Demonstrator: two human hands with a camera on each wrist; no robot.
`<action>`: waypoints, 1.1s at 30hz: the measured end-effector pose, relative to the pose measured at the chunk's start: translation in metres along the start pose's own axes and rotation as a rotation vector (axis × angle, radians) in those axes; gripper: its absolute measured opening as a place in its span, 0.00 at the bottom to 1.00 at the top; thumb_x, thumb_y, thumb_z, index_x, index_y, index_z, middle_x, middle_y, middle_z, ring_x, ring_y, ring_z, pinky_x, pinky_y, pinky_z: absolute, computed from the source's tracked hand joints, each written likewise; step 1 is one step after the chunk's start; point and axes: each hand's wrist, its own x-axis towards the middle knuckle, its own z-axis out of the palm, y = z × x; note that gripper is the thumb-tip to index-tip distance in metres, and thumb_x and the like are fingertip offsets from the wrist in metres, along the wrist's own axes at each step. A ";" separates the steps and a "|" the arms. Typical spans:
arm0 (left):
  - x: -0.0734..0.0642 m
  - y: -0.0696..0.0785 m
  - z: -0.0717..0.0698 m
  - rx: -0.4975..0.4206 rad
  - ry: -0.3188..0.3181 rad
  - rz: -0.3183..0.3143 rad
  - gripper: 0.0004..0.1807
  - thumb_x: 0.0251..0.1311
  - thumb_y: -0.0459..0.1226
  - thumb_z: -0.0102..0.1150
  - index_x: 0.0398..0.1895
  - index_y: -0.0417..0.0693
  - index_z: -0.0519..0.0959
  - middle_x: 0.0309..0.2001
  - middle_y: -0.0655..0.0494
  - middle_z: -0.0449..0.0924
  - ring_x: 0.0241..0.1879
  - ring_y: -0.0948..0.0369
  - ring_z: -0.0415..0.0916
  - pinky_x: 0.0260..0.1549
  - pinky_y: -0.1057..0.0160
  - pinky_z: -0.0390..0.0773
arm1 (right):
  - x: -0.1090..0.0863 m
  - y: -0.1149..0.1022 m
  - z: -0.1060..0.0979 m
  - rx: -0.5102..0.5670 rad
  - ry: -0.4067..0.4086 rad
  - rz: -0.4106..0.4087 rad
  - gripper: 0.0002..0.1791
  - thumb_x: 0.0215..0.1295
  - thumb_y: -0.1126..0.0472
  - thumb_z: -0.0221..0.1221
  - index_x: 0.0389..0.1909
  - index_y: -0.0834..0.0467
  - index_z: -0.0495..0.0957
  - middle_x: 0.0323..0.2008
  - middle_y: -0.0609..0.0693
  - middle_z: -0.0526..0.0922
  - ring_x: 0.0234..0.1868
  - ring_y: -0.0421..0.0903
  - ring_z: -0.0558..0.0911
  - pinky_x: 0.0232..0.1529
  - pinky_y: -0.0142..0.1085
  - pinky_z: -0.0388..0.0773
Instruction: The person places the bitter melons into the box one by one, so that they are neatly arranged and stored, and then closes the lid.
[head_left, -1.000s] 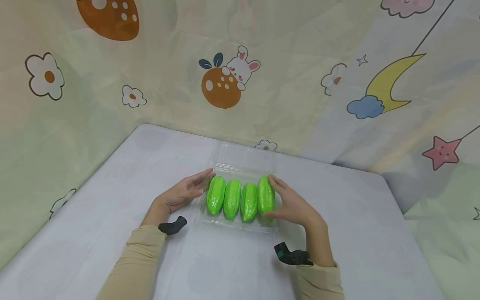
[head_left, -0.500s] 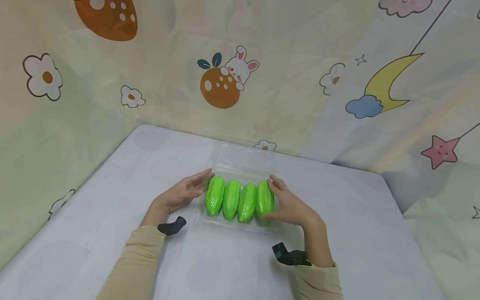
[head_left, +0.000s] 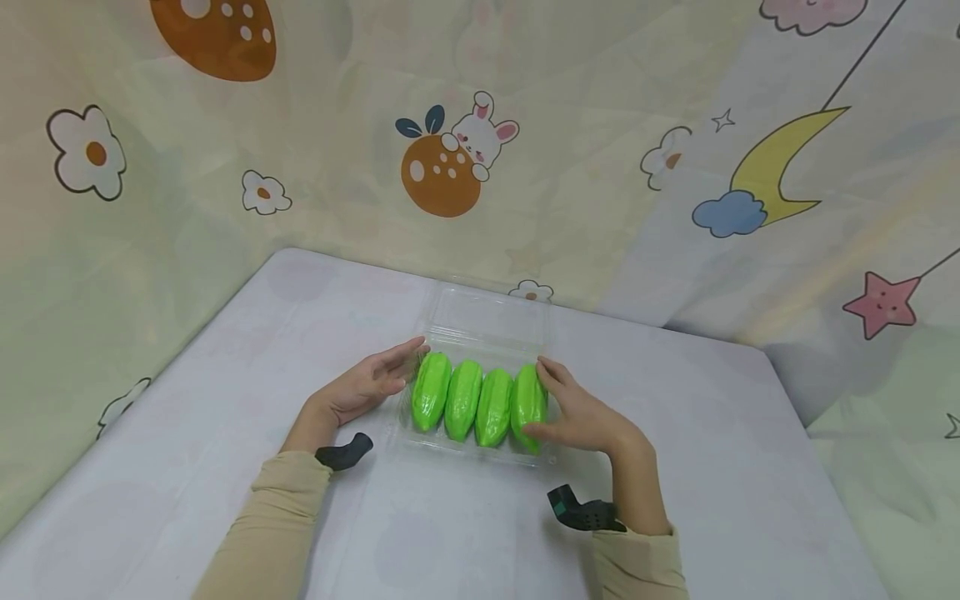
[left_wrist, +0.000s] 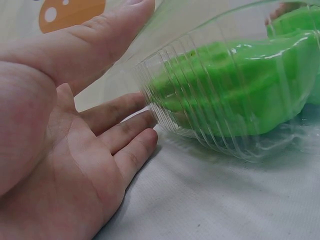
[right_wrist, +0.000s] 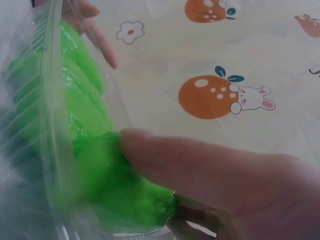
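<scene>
A clear plastic clamshell box [head_left: 480, 454] lies with its lid [head_left: 489, 315] folded back. In it, several bright green, ridged, gourd-shaped pieces lie side by side. My right hand [head_left: 588, 417] holds the rightmost green piece [head_left: 529, 400] lengthwise, thumb at the near end, fingertips at the far end. In the right wrist view, the thumb [right_wrist: 180, 155] presses against that green piece [right_wrist: 107, 185]. My left hand [head_left: 367, 385] is beside the box's left wall, palm facing it. The left wrist view has those fingers extended, tips right at the ribbed wall [left_wrist: 200, 100], beside the leftmost green piece [left_wrist: 235, 85].
A pale cloth [head_left: 450, 533] covers the table. Behind it hangs a curtain [head_left: 570, 167] printed with oranges, rabbits, flowers and a moon. Each wrist wears a black camera mount, the left one [head_left: 345, 452] and the right one [head_left: 583, 510].
My right hand has lowered the rightmost green piece into the box, shifting it slightly toward me. The third piece from the left has moved slightly left. My left hand has stayed put.
</scene>
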 end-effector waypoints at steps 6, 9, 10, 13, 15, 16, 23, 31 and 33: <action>0.001 -0.001 -0.001 -0.023 -0.018 0.013 0.41 0.63 0.32 0.57 0.75 0.51 0.48 0.76 0.50 0.44 0.76 0.53 0.34 0.72 0.47 0.34 | -0.001 -0.002 -0.001 -0.021 0.036 -0.006 0.52 0.56 0.48 0.66 0.74 0.59 0.47 0.75 0.56 0.46 0.74 0.58 0.52 0.68 0.56 0.59; 0.001 -0.001 -0.001 -0.030 -0.024 0.019 0.40 0.63 0.32 0.55 0.75 0.50 0.48 0.76 0.50 0.43 0.76 0.54 0.34 0.72 0.49 0.34 | -0.001 -0.003 0.000 -0.037 0.051 -0.009 0.51 0.55 0.49 0.67 0.74 0.59 0.50 0.73 0.56 0.48 0.73 0.58 0.56 0.66 0.56 0.63; 0.001 -0.001 -0.001 -0.030 -0.025 0.020 0.40 0.64 0.32 0.55 0.75 0.50 0.49 0.76 0.50 0.43 0.76 0.54 0.34 0.72 0.49 0.34 | -0.001 -0.003 0.000 -0.040 0.056 -0.008 0.51 0.54 0.49 0.68 0.74 0.59 0.50 0.73 0.55 0.49 0.72 0.57 0.57 0.66 0.55 0.64; 0.000 0.000 -0.001 -0.031 -0.023 0.018 0.40 0.64 0.32 0.55 0.75 0.50 0.49 0.76 0.50 0.43 0.76 0.55 0.34 0.73 0.50 0.35 | 0.000 -0.004 0.001 -0.045 0.072 -0.009 0.52 0.53 0.50 0.69 0.73 0.59 0.51 0.71 0.55 0.51 0.71 0.56 0.59 0.65 0.53 0.65; 0.000 0.001 0.000 -0.030 -0.022 0.015 0.40 0.64 0.32 0.55 0.75 0.50 0.49 0.76 0.50 0.43 0.76 0.55 0.34 0.73 0.51 0.35 | 0.000 -0.004 0.002 -0.056 0.074 -0.003 0.52 0.52 0.50 0.70 0.73 0.60 0.51 0.71 0.55 0.52 0.71 0.56 0.59 0.65 0.53 0.65; 0.000 0.001 0.000 -0.031 -0.022 0.015 0.40 0.63 0.32 0.55 0.75 0.50 0.49 0.76 0.50 0.43 0.76 0.55 0.34 0.73 0.51 0.36 | 0.001 -0.005 0.002 -0.062 0.074 0.006 0.53 0.51 0.51 0.70 0.73 0.60 0.52 0.71 0.55 0.52 0.71 0.56 0.59 0.65 0.53 0.65; -0.001 0.001 0.001 -0.027 -0.020 0.011 0.40 0.63 0.32 0.55 0.75 0.50 0.48 0.76 0.51 0.44 0.76 0.55 0.34 0.73 0.51 0.35 | 0.002 -0.011 0.001 -0.144 0.049 0.099 0.53 0.50 0.51 0.71 0.73 0.59 0.52 0.74 0.55 0.50 0.73 0.57 0.55 0.68 0.53 0.61; 0.000 -0.001 -0.001 -0.026 -0.016 0.013 0.39 0.64 0.31 0.54 0.75 0.51 0.49 0.76 0.50 0.45 0.76 0.54 0.34 0.73 0.49 0.34 | 0.003 -0.019 0.003 -0.212 0.041 0.137 0.51 0.50 0.53 0.71 0.72 0.62 0.54 0.75 0.56 0.50 0.75 0.57 0.50 0.71 0.52 0.57; 0.001 -0.001 -0.001 -0.022 -0.016 0.013 0.39 0.64 0.32 0.55 0.75 0.52 0.49 0.76 0.50 0.44 0.76 0.54 0.34 0.73 0.48 0.34 | 0.003 -0.020 0.003 -0.202 0.043 0.143 0.51 0.49 0.54 0.71 0.72 0.62 0.54 0.75 0.56 0.50 0.75 0.57 0.49 0.71 0.52 0.56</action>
